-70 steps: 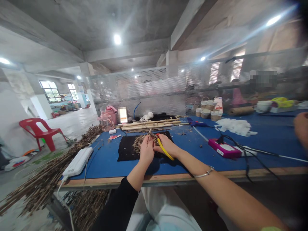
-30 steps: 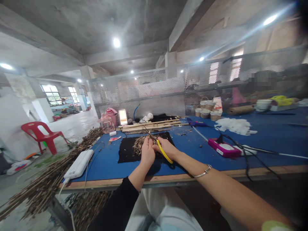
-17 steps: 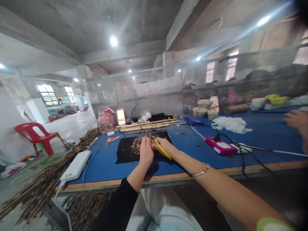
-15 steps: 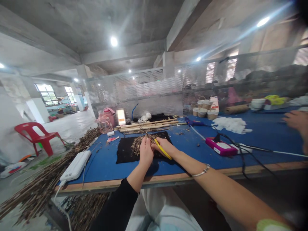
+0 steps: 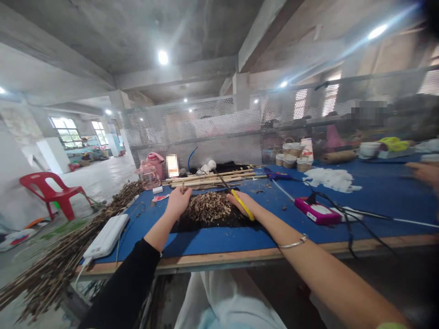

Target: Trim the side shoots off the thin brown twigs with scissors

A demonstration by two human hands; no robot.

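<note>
My right hand [image 5: 245,202] is closed round yellow-handled scissors [image 5: 238,199], whose dark blades point up and away to the left. To the left, my left hand [image 5: 178,202] is closed, and a short brownish twig [image 5: 183,185] seems to stick up from its fingers, though it is small and blurred. Between the two hands lies a heap of short cut twig pieces [image 5: 210,208]. It rests on a black cloth [image 5: 219,224] spread on the blue table top [image 5: 144,242].
Long bamboo sticks [image 5: 219,176] lie behind the cloth. At left are a white power strip [image 5: 107,235] and a bundle of dry stalks [image 5: 68,249]. A purple box [image 5: 317,212] with black cables, white fluff [image 5: 332,179] and small baskets [image 5: 290,160] stand right. Another person's hand [image 5: 423,172] shows at far right.
My hands have moved apart: the left one went left and the right one a little right with the scissors. The twig heap, covered by my hands before, now shows.
</note>
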